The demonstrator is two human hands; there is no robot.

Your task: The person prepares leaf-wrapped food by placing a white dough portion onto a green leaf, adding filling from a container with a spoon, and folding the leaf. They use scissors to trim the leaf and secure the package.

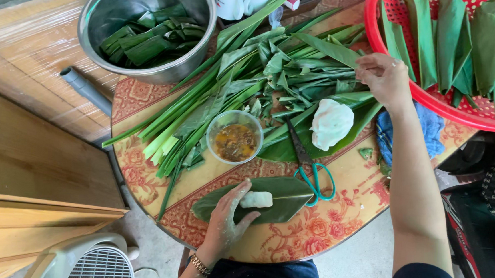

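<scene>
The left hand (228,218) lies flat and spread on a broad green leaf (278,199) at the near edge of the round table (310,234), fingers touching a small white lump of dough (256,199) that sits on the leaf. Beyond the leaf stands a small bowl of brownish filling (235,142), and just to its right lie green-handled scissors (309,165). The right hand (384,77) reaches farther back, fingers curled into the pile of loose leaves (286,72); whether it has pinched one, I cannot tell. A bigger white mass of dough (331,123) rests near that forearm.

To my eye the forearm could brush the bigger dough or nudge the scissors, whose blades point toward the filling bowl. The leaf under the left hand reaches close to the table's edge and might slip off if the palm lifts.

The red basket (489,116) and steel bowl (145,30) are cut off by the frame, and the right hand's fingertips are hard to make out among the leaves.
</scene>
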